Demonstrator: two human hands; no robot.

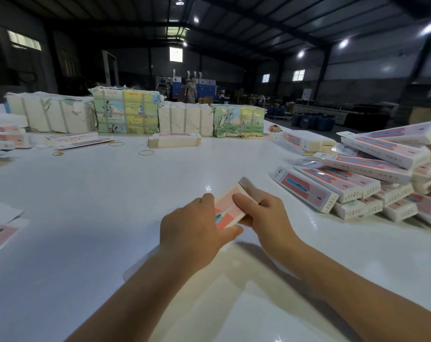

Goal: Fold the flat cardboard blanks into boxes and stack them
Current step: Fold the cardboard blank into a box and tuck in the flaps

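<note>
Both hands [194,230] on blank [228,206] — long axis seemingly up-right.

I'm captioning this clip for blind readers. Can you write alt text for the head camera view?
Two bare hands, left hand and right hand, hold a pink and white cardboard box over a white table. A pile of folded boxes lies to the right, wrapped bundles along the far edge.

A dim, large warehouse hall with a dark pitched metal roof [234,18] carries round ceiling lamps [343,43] glowing on the right. Small bright barred windows [298,75] pierce the grey far wall [357,77]. Blue plastic drums [313,120] stand on the floor beyond the glossy white tabletop [110,193].
</note>
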